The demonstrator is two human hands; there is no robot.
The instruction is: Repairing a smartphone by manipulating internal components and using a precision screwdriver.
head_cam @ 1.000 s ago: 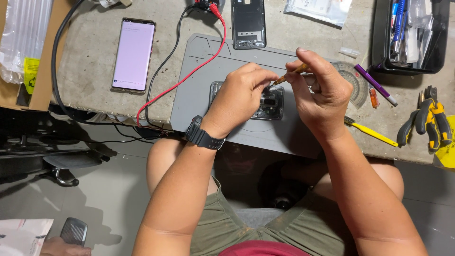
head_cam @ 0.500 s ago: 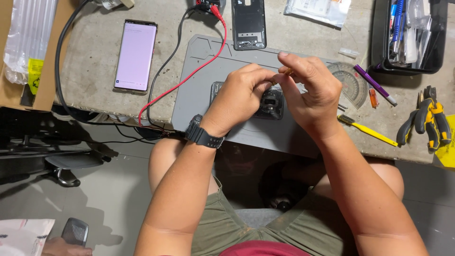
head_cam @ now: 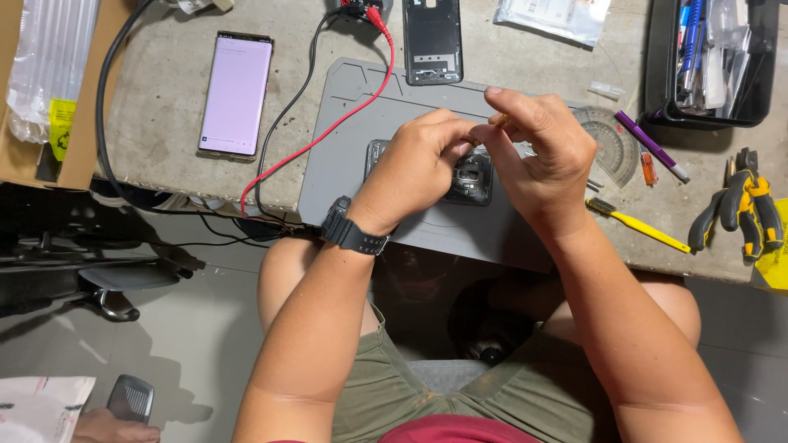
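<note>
Both hands meet above an opened dark phone body (head_cam: 469, 176) that lies on a grey work mat (head_cam: 345, 139). My left hand (head_cam: 423, 164), with a black watch on its wrist, pinches something tiny at its fingertips; what it is I cannot tell. My right hand (head_cam: 538, 160) holds a thin tool with an orange-brown handle (head_cam: 499, 121), its tip pointing at the left fingertips. Most of the phone body is hidden under the hands.
A phone with a lit screen (head_cam: 236, 92) lies at the left, a black phone back cover (head_cam: 432, 39) at the top. Red and black cables (head_cam: 345, 107) cross the mat. A yellow brush (head_cam: 640, 226), pliers (head_cam: 739, 213), a purple pen (head_cam: 652, 146) and a black tool tray (head_cam: 706, 61) sit right.
My hands have drawn closer together over the phone body, and my right hand has turned the tool's tip towards the left fingertips.
</note>
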